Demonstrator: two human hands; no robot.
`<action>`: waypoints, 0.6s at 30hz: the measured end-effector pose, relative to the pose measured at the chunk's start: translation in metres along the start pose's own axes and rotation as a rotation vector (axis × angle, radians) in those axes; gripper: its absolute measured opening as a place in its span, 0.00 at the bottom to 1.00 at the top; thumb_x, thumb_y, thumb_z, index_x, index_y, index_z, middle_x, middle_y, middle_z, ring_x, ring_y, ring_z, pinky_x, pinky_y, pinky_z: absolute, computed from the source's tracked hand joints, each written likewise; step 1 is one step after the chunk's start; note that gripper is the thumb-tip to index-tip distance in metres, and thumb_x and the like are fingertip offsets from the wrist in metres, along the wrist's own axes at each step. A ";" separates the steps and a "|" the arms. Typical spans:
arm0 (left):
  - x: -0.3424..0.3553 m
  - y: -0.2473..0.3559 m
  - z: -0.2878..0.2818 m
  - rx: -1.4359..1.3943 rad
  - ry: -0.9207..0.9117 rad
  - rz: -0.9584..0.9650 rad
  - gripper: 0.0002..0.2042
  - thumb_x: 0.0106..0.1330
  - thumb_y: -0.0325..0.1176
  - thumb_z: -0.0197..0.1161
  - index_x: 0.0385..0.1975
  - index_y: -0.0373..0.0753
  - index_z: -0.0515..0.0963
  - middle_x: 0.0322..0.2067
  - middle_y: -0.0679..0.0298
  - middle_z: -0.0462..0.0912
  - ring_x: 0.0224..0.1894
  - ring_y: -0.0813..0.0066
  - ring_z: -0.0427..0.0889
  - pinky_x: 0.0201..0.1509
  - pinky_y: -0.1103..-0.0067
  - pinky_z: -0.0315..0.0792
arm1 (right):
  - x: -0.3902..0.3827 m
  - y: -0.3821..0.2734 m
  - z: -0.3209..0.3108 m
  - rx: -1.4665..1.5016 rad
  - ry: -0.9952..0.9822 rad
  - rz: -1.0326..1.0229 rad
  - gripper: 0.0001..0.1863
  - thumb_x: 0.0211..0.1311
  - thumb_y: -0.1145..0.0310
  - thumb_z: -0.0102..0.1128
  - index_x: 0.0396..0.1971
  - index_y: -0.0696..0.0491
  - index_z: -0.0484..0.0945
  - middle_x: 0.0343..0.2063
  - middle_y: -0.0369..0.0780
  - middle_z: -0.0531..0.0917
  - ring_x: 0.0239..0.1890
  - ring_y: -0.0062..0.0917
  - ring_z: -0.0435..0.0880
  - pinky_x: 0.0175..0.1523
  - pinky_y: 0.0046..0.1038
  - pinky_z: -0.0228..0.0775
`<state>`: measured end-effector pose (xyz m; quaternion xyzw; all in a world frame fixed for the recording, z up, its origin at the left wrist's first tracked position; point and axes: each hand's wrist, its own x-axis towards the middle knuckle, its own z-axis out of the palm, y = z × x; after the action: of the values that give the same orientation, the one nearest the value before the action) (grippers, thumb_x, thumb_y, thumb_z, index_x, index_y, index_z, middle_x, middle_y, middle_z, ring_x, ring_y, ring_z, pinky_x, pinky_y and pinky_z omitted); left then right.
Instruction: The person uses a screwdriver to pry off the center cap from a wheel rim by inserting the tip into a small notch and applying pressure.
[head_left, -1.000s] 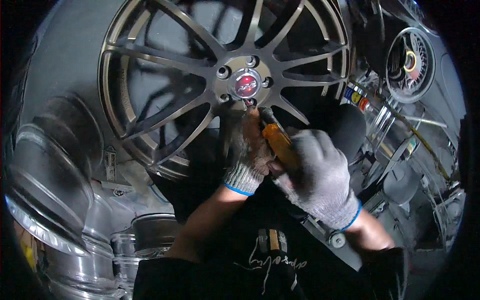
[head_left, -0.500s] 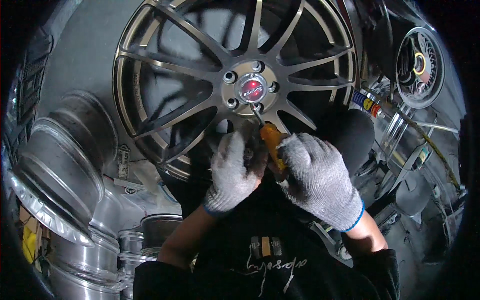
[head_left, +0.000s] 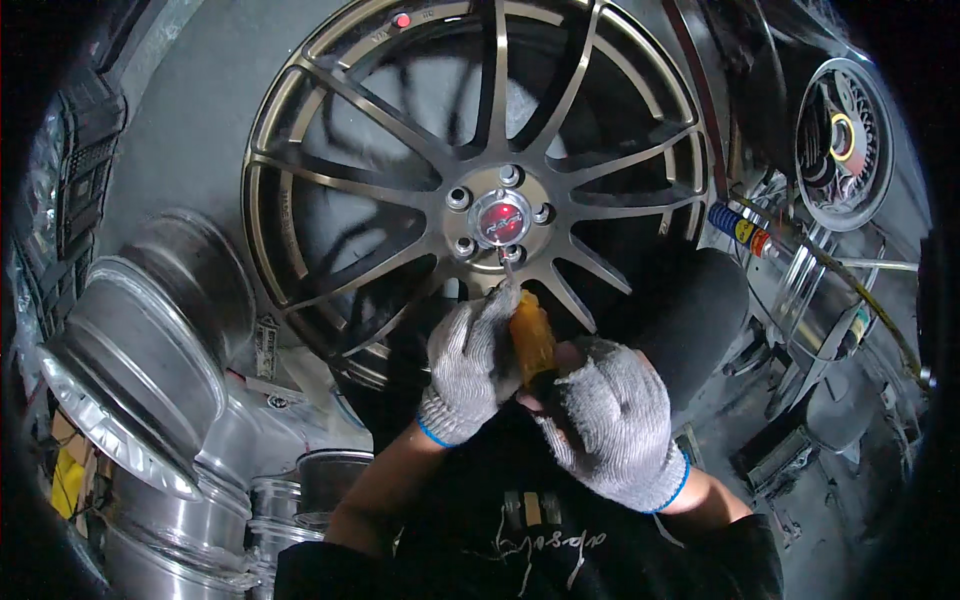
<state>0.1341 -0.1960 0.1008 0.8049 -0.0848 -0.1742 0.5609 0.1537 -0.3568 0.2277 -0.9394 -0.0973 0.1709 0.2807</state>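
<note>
Newly raised to the shaft (head_left: 507, 270), the left hand (head_left: 472, 350) is pinching and seemingly steadying the orange-handled screwdriver (head_left: 532, 335) below the wheel's (head_left: 497, 100) center cap (head_left: 499, 216), while the right hand (head_left: 618, 425) is gripping its rear end.

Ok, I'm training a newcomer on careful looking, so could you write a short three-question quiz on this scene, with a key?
1. Which colour is the handle of the hand tool? A blue, B orange, C green.
2. True or false: the left hand and the right hand are both bare.
3. How many bolt holes surround the red cap on the wheel?

Key: 1. B. 2. False; both wear gloves. 3. Five.
</note>
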 end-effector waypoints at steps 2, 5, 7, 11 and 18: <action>-0.002 0.002 0.004 0.016 0.006 -0.082 0.26 0.62 0.44 0.69 0.52 0.28 0.76 0.44 0.49 0.82 0.47 0.55 0.82 0.50 0.69 0.76 | 0.001 0.000 -0.003 0.008 -0.020 -0.008 0.21 0.48 0.64 0.71 0.42 0.56 0.79 0.39 0.49 0.79 0.39 0.43 0.80 0.42 0.41 0.71; -0.003 0.000 0.008 0.137 0.103 -0.032 0.23 0.56 0.40 0.71 0.47 0.30 0.78 0.38 0.51 0.82 0.41 0.53 0.82 0.46 0.66 0.76 | 0.005 -0.001 -0.010 0.013 -0.039 -0.022 0.24 0.45 0.67 0.74 0.44 0.59 0.77 0.40 0.50 0.78 0.39 0.45 0.80 0.41 0.42 0.72; -0.001 -0.001 0.010 0.238 0.104 0.046 0.23 0.54 0.40 0.70 0.47 0.31 0.78 0.36 0.51 0.82 0.39 0.52 0.81 0.44 0.66 0.76 | 0.006 -0.002 -0.012 0.037 -0.038 0.022 0.26 0.45 0.68 0.76 0.44 0.61 0.76 0.40 0.51 0.78 0.38 0.46 0.80 0.40 0.42 0.72; 0.007 0.007 0.013 0.016 0.158 0.015 0.25 0.48 0.38 0.72 0.46 0.34 0.79 0.38 0.54 0.78 0.38 0.53 0.80 0.42 0.66 0.75 | 0.005 0.001 -0.006 0.058 0.018 0.059 0.26 0.47 0.66 0.76 0.44 0.60 0.76 0.39 0.51 0.78 0.37 0.47 0.79 0.38 0.41 0.72; 0.010 0.027 0.005 -0.295 0.037 -0.098 0.21 0.61 0.37 0.66 0.53 0.35 0.79 0.50 0.54 0.81 0.51 0.55 0.80 0.55 0.65 0.73 | 0.000 0.016 -0.003 0.079 -0.023 -0.145 0.22 0.44 0.70 0.65 0.44 0.55 0.81 0.43 0.47 0.79 0.44 0.42 0.79 0.46 0.42 0.70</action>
<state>0.1433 -0.2137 0.1222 0.7199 -0.0083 -0.1971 0.6655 0.1567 -0.3717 0.2211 -0.9160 -0.1615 0.1649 0.3281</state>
